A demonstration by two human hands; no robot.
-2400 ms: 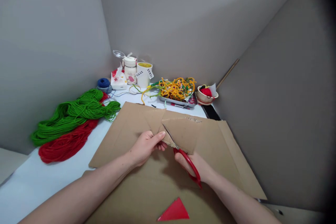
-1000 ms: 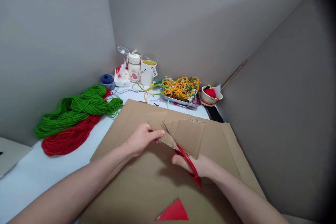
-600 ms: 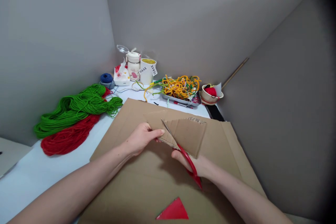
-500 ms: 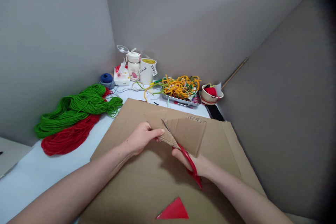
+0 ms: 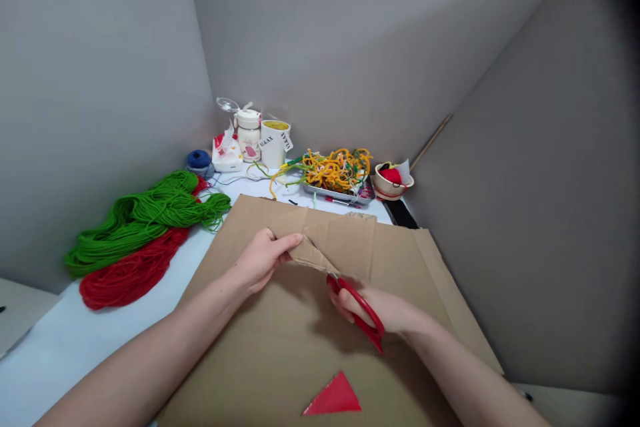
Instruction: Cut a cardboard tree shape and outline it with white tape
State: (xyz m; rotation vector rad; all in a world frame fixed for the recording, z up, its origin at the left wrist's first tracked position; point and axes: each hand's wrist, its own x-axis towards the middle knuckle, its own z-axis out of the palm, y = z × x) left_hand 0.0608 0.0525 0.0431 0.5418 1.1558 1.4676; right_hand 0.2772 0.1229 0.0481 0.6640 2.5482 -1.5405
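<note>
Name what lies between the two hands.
The head view shows a cardboard piece, pinched by the left hand, and red scissors, held in the right hand.

Above the large cardboard sheet (image 5: 250, 360), the left hand (image 5: 263, 260) pinches a cardboard piece (image 5: 350, 243) while the right hand (image 5: 393, 311) grips red scissors (image 5: 369, 308) at its edge, with a red triangle (image 5: 335, 396) on the sheet and green yarn (image 5: 145, 213) to the sheet's left

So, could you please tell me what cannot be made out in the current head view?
All in the head view:
Left hand: some fingertips, hidden beneath the cardboard piece.
Red-handled scissors: lower blade, hidden by that piece.
Metal tray: floor, covered by tangled yarn.
White bottle: fine print, too small to read.
Left forearm: cut off by the bottom edge.
</note>
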